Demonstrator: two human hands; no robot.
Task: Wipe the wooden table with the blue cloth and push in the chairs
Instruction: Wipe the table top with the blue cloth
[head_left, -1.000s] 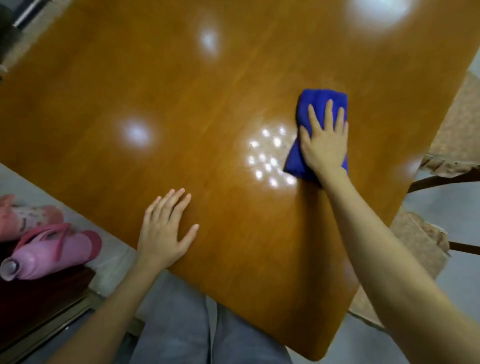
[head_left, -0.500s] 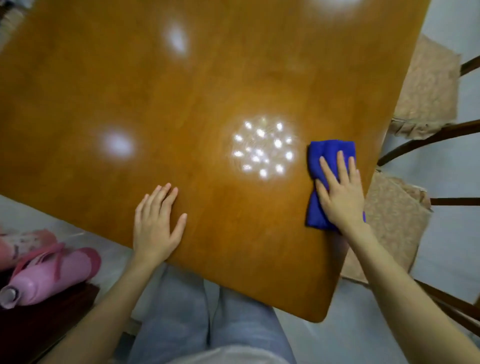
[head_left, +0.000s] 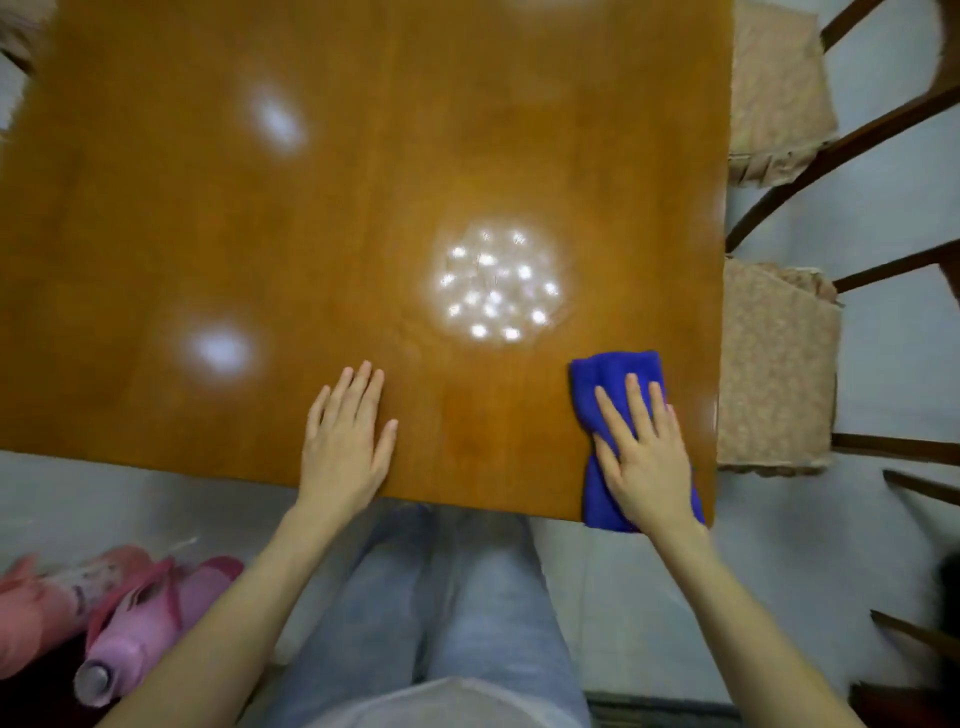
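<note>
The glossy wooden table (head_left: 208, 218) fills the upper part of the head view, with ceiling lights mirrored in it. A folded blue cloth (head_left: 605, 384) lies at the table's near right corner, its lower end at the near edge. My right hand (head_left: 644, 452) presses flat on the cloth with straight fingers. My left hand (head_left: 345, 441) rests flat on the bare wood near the front edge, apart from the cloth. Two chairs stand along the table's right side, a far chair (head_left: 774, 98) and a near chair (head_left: 774, 364), both with beige seat cushions and dark wooden frames.
Pink bottles (head_left: 135, 639) lie on a dark surface at the lower left. My legs in light jeans (head_left: 441, 597) are below the table's front edge. Pale floor (head_left: 883, 519) shows on the right, with more dark chair parts (head_left: 919, 631) at the lower right.
My right hand has dragged the blue cloth from mid-table toward me to the near right corner. The left hand stays flat on the wood. The view has swung so the table's edges look squarer.
</note>
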